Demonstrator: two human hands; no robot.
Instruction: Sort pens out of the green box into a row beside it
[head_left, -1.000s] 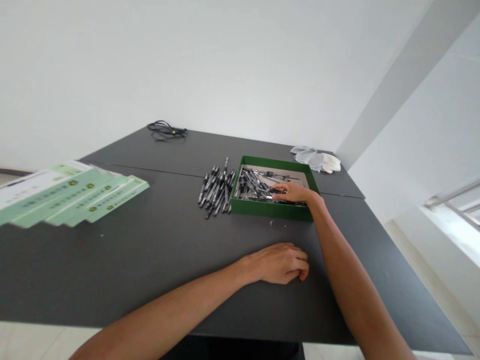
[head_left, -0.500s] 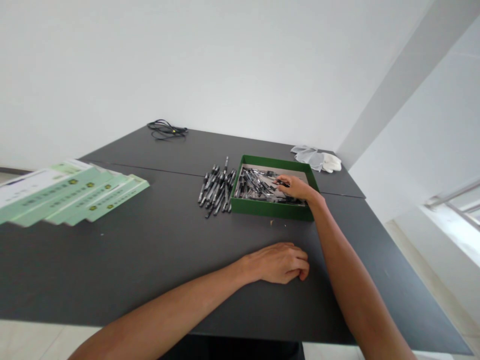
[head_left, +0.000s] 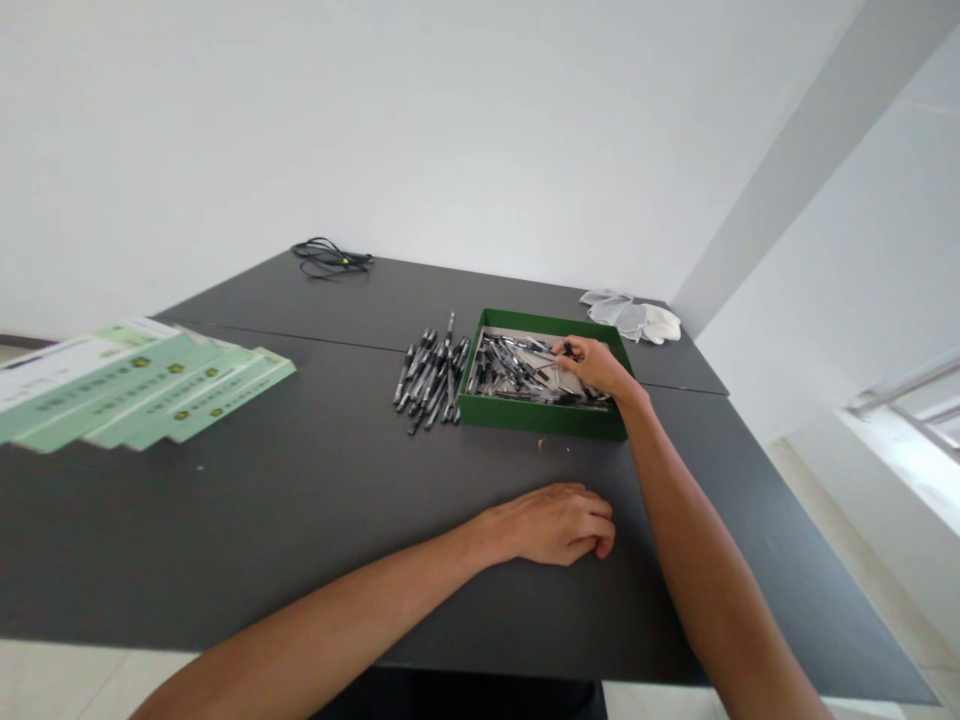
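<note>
A shallow green cardboard box point(head_left: 541, 420) lined in white holds a jumble of black-and-clear ballpoint pens point(head_left: 514, 370). My right hand point(head_left: 592, 365) reaches over the box's right side, its fingertips pinched on a dark pen point(head_left: 568, 350) at the top of the pile. My left hand point(head_left: 555, 525) rests on the dark tabletop in front of the box, fingers loosely curled around nothing. A loose heap of similar pens point(head_left: 429, 378) lies against the box's left wall.
Fanned green-and-white printed cards point(head_left: 150, 390) lie at the table's left. A black cable point(head_left: 330, 258) lies at the far edge, and white gloves point(head_left: 634, 317) at the far right corner. The dark table point(head_left: 300, 560) has a seam across it.
My right hand has moved slightly up and further into the box, its fingers now closing on a pen. My left hand stays in place.
</note>
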